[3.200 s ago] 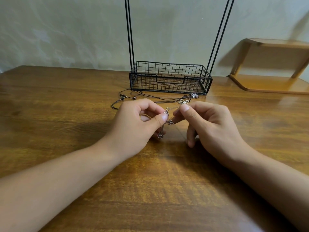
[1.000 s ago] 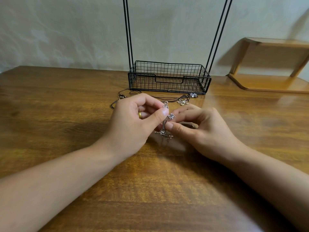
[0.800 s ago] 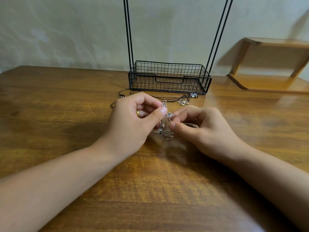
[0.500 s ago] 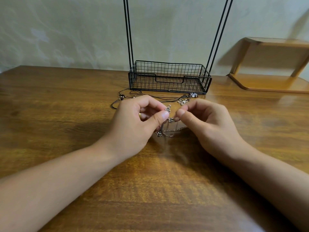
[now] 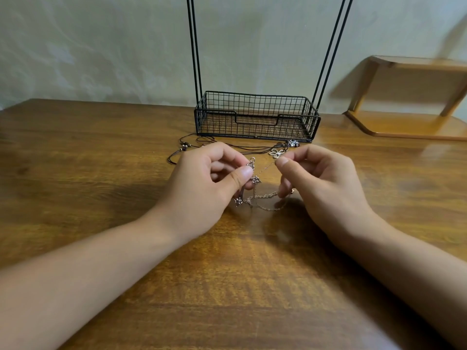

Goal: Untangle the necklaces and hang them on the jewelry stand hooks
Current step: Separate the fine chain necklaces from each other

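Both hands pinch chain necklace (image 5: pixel 262 197) | left hand (image 5: pixel 202 188) | right hand (image 5: pixel 321 183)

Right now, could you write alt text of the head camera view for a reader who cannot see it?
Two bare hands, the left hand and the right hand, pinch a thin chain necklace with small charms just above a wooden table. Behind them lie black cord necklaces, in front of a black wire jewelry stand.
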